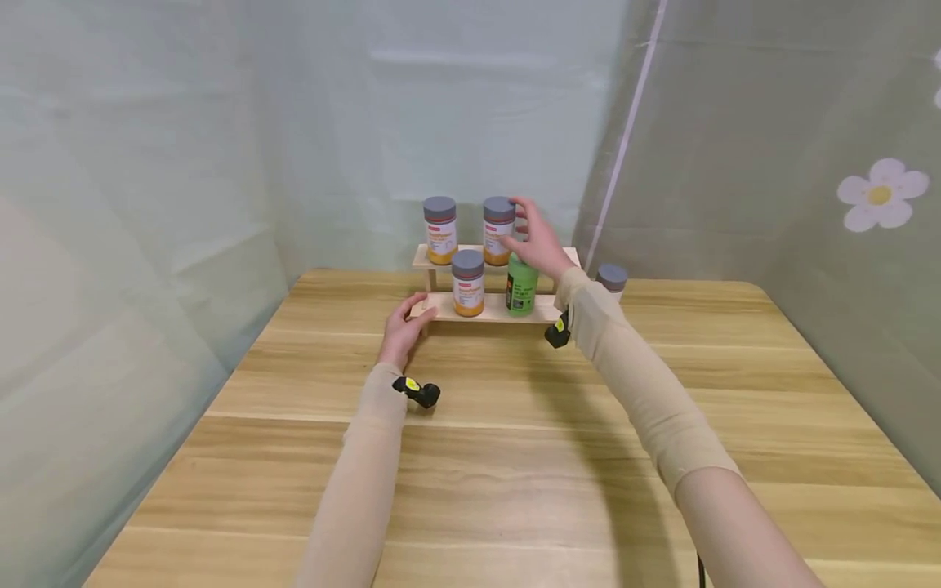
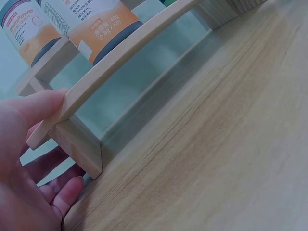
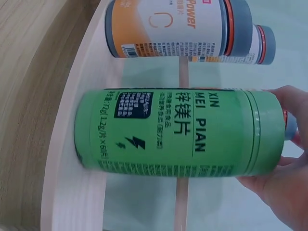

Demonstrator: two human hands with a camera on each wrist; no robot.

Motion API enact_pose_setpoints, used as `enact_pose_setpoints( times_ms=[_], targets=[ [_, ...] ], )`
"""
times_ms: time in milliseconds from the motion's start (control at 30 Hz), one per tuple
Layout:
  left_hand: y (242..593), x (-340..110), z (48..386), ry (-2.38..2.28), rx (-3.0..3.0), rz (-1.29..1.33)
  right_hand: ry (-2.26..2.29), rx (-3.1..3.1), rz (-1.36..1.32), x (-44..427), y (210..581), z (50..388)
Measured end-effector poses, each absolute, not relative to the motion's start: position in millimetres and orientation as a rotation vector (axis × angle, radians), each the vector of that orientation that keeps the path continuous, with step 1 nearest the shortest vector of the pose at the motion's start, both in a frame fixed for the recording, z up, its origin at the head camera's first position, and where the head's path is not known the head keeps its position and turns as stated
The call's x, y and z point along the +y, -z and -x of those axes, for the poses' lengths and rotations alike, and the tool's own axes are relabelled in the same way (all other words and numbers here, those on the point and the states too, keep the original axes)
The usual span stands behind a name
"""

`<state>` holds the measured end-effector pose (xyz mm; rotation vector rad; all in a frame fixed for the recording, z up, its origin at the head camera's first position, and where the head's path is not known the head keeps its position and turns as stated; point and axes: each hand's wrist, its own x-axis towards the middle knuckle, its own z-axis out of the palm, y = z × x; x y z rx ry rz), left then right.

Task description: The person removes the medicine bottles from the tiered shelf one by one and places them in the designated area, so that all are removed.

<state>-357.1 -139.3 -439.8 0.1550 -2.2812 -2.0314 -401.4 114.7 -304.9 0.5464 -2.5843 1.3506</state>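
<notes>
A two-tier wooden rack (image 1: 494,317) holds several supplement bottles. My left hand (image 1: 403,328) grips the left end of its lower board, thumb (image 2: 45,103) on the board and fingers curled beside the leg. On the upper tier, my right hand (image 1: 542,242) holds a grey-lidded white-and-orange bottle (image 1: 497,233) between thumb and fingers. That bottle is mostly hidden behind the green bottle (image 3: 178,132) in the right wrist view. The green bottle stands upright on the lower tier, below the right hand. To its left stands another white-and-orange bottle (image 1: 468,286).
At the upper tier's left stands one more white-and-orange bottle (image 1: 441,233). Behind the right forearm, a grey-lidded bottle (image 1: 612,279) is partly hidden, right of the rack. The wooden table (image 1: 478,474) meets pale curtains (image 1: 441,98) at the back.
</notes>
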Motion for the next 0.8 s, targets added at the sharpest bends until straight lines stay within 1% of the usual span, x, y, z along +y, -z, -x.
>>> enact_pose_setpoints(
  times_ms=[300,567,800],
  targets=[
    [440,-132,359,2.052,-2.28,-0.148,-1.414,-2.635,-0.497,112,297,401],
    [439,-128,355,2.058,-2.271,-0.138,-1.356,-2.68,-0.382,107,293,405],
    [441,-133,352,2.041,-2.267,-0.169,-1.266,-2.702,-0.432,100,297,406]
  ],
)
